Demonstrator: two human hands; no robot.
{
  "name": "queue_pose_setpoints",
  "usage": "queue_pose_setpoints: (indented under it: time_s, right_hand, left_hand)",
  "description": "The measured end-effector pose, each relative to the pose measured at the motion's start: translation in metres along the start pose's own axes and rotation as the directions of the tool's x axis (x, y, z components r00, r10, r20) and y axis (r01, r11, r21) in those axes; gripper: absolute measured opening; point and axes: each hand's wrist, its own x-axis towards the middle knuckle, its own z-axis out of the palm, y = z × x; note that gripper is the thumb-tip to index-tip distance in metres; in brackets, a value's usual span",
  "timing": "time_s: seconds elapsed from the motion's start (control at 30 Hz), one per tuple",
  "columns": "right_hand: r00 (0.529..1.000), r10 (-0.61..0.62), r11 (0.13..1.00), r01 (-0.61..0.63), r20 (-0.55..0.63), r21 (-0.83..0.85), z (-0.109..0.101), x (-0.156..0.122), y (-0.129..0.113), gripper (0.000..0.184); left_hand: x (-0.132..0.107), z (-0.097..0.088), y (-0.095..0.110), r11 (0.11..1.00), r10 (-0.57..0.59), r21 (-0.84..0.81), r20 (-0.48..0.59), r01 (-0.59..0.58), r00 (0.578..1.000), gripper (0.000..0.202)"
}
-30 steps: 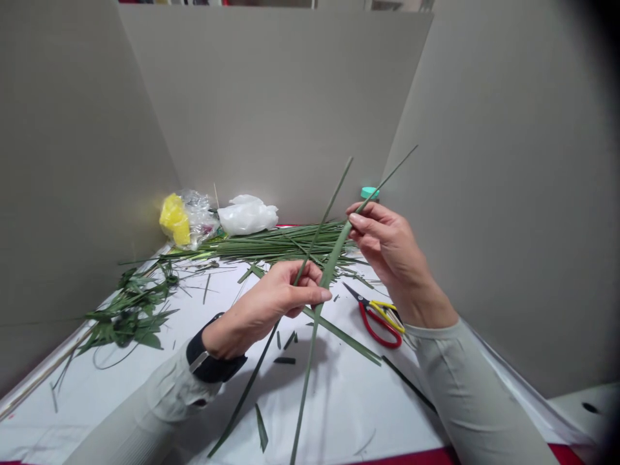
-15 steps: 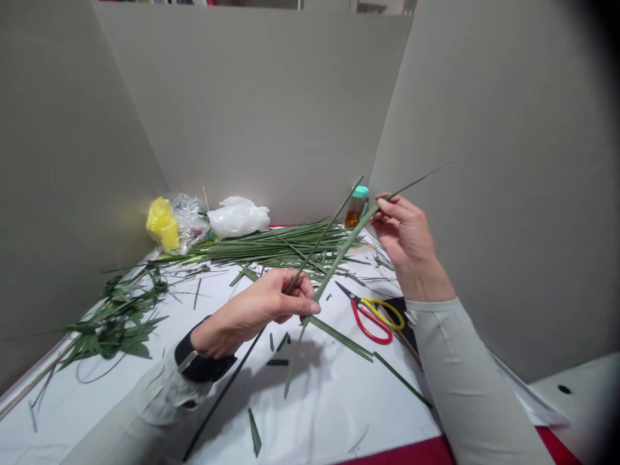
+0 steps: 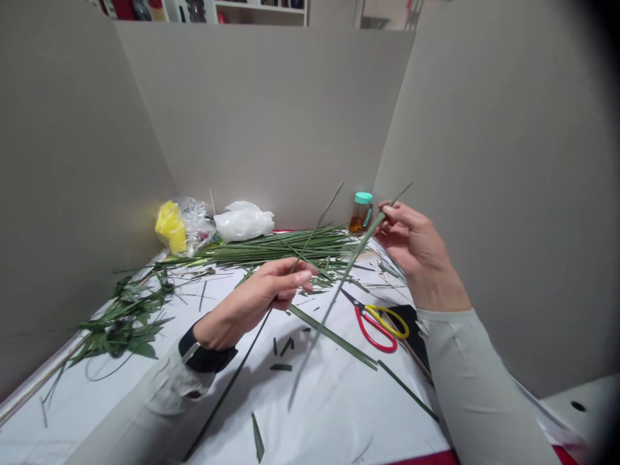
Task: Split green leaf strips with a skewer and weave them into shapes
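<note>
My left hand [image 3: 264,299] is closed in a pinch on a long thin green leaf strip [image 3: 232,381] that runs from the lower left up past my fingers. My right hand [image 3: 411,248], further right and higher, pinches a second long leaf strip [image 3: 339,287] near its upper end; its lower part hangs blurred over the white table [image 3: 334,394]. The two strips are apart. Red and yellow scissors [image 3: 375,320] lie on the table below my right hand.
A bundle of green strips [image 3: 276,247] lies at the back. Behind it sit a yellow and clear bag [image 3: 181,223], a white bag [image 3: 243,219] and a teal-capped bottle [image 3: 361,212]. Woven green leaves [image 3: 123,320] lie left. Grey boards wall three sides.
My right hand has drawn its strip away from my left hand, so the two strips no longer cross at my left fingers. The free strip swings, blurred.
</note>
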Motion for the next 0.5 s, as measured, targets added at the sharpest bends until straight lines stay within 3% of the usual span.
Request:
queue_pose_setpoints:
  time_s: [0.1,0.23,0.33,0.5]
  right_hand:
    - [0.973,0.094,0.992,-0.073,0.210,-0.107,0.018,-0.013,0.006,0.010]
    - [0.879,0.191,0.975,-0.117,0.436,-0.190,0.046,-0.037,0.022,0.016]
    - [0.842,0.243,0.966,-0.165,0.482,-0.198,0.058,-0.050,0.031,0.019]
    - [0.824,0.258,0.961,-0.165,0.505,-0.222,0.062,-0.057,0.034,0.017]
  left_hand:
    - [0.003,-0.004,-0.002,0.987,0.027,-0.158,0.018,-0.024,0.999,0.034]
    - [0.004,-0.003,-0.003,0.966,0.082,-0.246,0.018,-0.075,0.997,0.024]
    - [0.002,0.000,-0.001,0.963,0.132,-0.232,-0.030,-0.136,0.991,0.019]
    - [0.000,0.003,0.001,0.976,0.186,-0.098,-0.099,-0.196,0.977,0.022]
